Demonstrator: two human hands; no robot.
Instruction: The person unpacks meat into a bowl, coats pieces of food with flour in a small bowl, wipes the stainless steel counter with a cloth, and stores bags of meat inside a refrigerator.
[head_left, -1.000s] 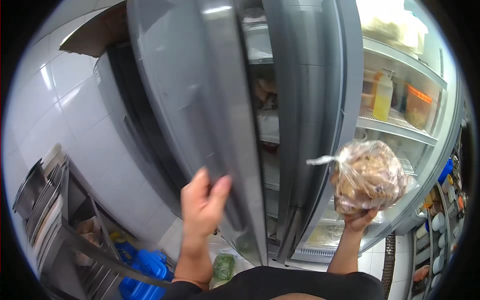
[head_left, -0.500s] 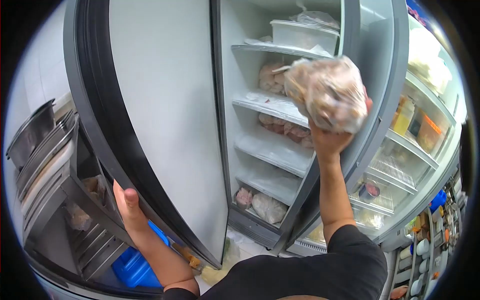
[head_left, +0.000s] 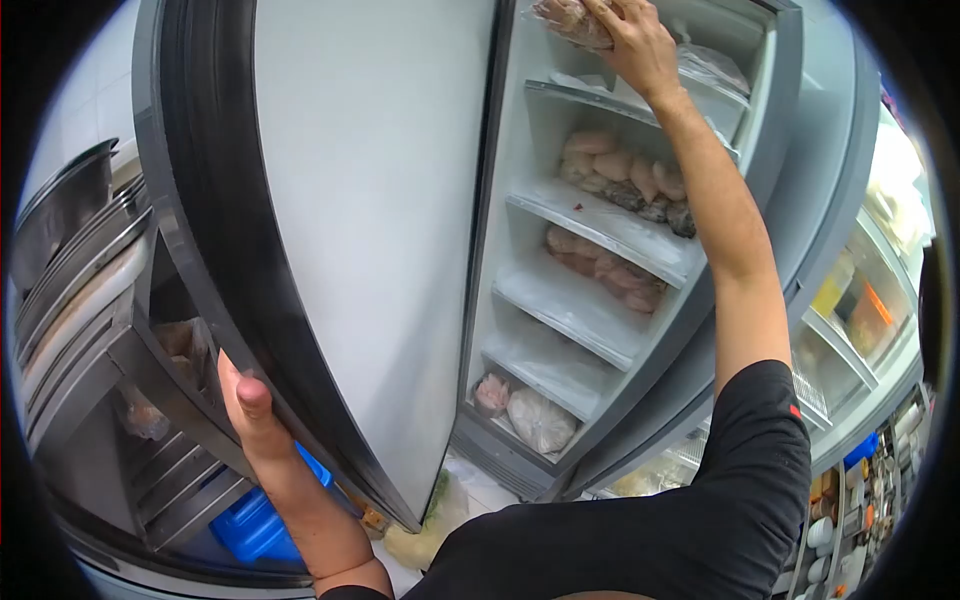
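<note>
At the top shelf of the open freezer [head_left: 786, 110], my right hand [head_left: 640, 45] grips a clear bag of brownish food [head_left: 572, 22], cut off by the frame's top edge. Beside it on that shelf are a white container [head_left: 715, 100] and a plastic bag [head_left: 712, 66]. My left hand [head_left: 250, 405] is at the outer edge of the open freezer door [head_left: 370, 200], thumb raised, its other fingers partly hidden behind the edge. Bags of pale meat [head_left: 610, 165] lie on the shelf below the top one.
Metal trays [head_left: 80, 230] lean on a steel rack at the left, above a blue container [head_left: 255, 525]. More bagged food [head_left: 605, 268] lies on lower freezer shelves. A second lit fridge [head_left: 850, 330] stands at the right. Bags [head_left: 430, 535] sit on the floor by the door.
The freezer door has swung open to the left with my left hand at its edge. My right hand has carried the bag from the right up to the top shelf.
</note>
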